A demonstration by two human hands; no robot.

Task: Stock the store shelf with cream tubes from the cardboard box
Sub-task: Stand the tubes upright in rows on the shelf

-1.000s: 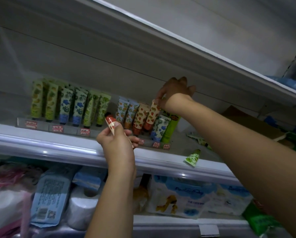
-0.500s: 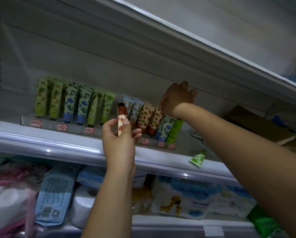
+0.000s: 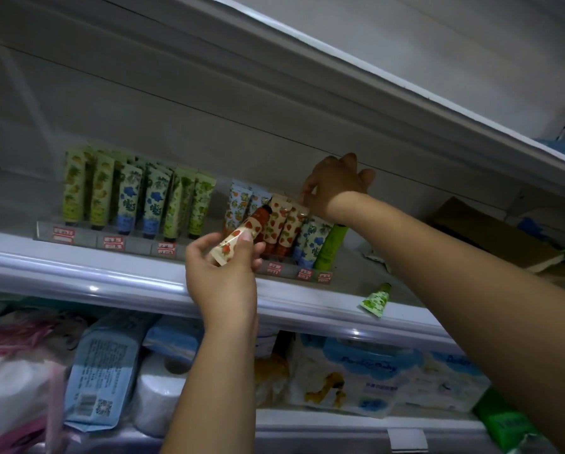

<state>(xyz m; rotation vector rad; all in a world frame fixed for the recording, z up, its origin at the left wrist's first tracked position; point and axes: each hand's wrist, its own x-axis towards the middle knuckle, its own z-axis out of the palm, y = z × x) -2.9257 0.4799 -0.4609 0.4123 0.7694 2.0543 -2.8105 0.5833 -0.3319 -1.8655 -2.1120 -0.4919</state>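
My left hand pinches a strawberry-print cream tube, its dark cap tilted up and to the right, in front of the shelf. My right hand reaches deep into the shelf, fingers at the tops of the standing strawberry tubes. Two grey display trays hold upright tubes: green and blue ones on the left, mixed prints on the right. A small green tube lies loose on the shelf at the right. The cardboard box rests on the shelf at far right.
The shelf above overhangs closely. The shelf below carries tissue packs, paper rolls and blue wipe packets. Red price tags line the tray fronts.
My left hand has moved right and tilted the strawberry tube from upright to leaning right toward the right tray. My right hand stays at the tube tops.
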